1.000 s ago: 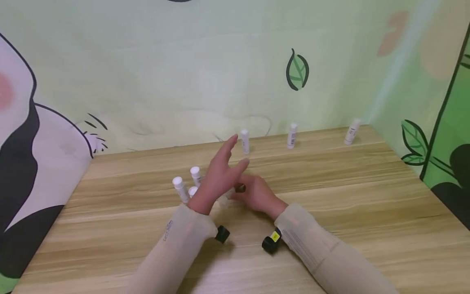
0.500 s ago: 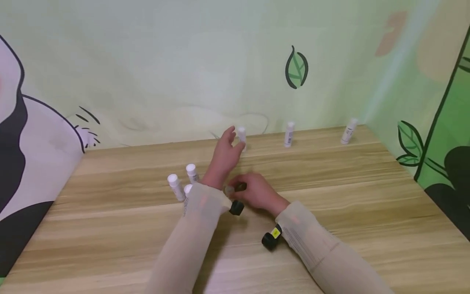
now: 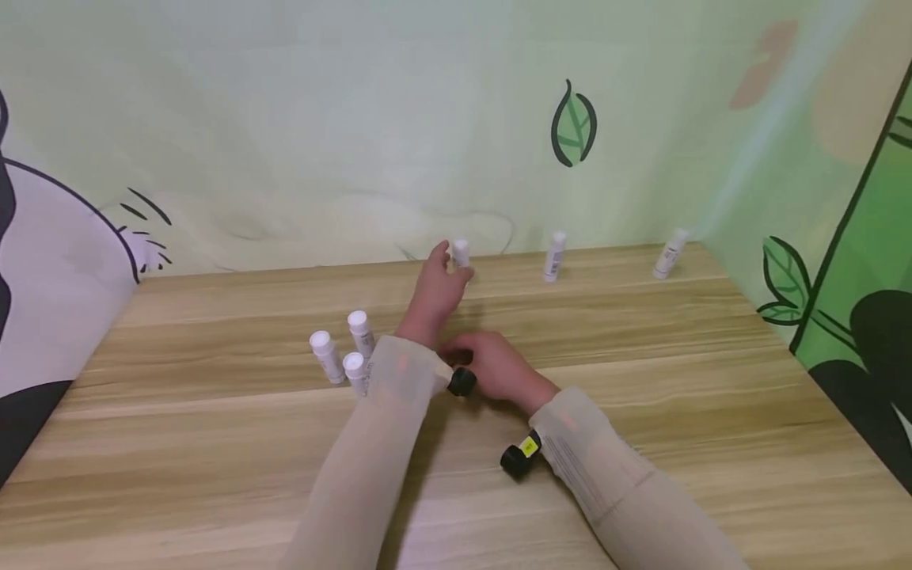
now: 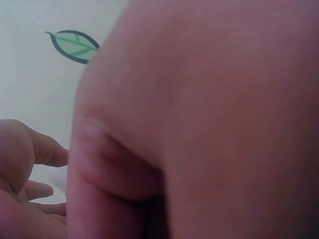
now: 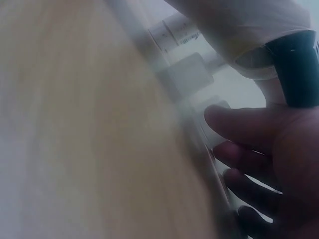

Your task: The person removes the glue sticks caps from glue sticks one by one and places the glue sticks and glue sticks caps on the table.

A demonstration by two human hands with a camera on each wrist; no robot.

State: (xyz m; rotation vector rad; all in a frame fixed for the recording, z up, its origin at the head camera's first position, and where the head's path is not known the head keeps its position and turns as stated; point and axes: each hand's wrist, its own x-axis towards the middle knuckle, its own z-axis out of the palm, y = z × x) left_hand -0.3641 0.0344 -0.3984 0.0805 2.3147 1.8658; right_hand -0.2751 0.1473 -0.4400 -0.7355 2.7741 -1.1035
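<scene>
In the head view my left hand (image 3: 433,297) reaches to the back of the table, its thumb and fingers spread on either side of a small white capped bottle (image 3: 461,253). The hand hides the lower part of that bottle. Nearer, my right hand (image 3: 499,368) stays low with its fingers curled. The right wrist view shows its thumb (image 5: 239,122) against a whitish, translucent-looking bottle (image 5: 212,117); in the head view the left wrist hides this bottle. Left of the left sleeve stand three white bottles: one at left (image 3: 328,356), one behind (image 3: 360,332) and one in front (image 3: 355,372).
Two more white bottles stand along the back of the wooden table (image 3: 214,475), one in the middle (image 3: 554,256) and one at the right (image 3: 670,253). A printed cloth backdrop (image 3: 285,119) rises behind the table edge. My forearms cross closely, with a wrist camera (image 3: 461,381) between them.
My left hand has moved forward from beside the right hand to the bottle at the back. The right hand keeps nearly the same place. The head view has shifted slightly.
</scene>
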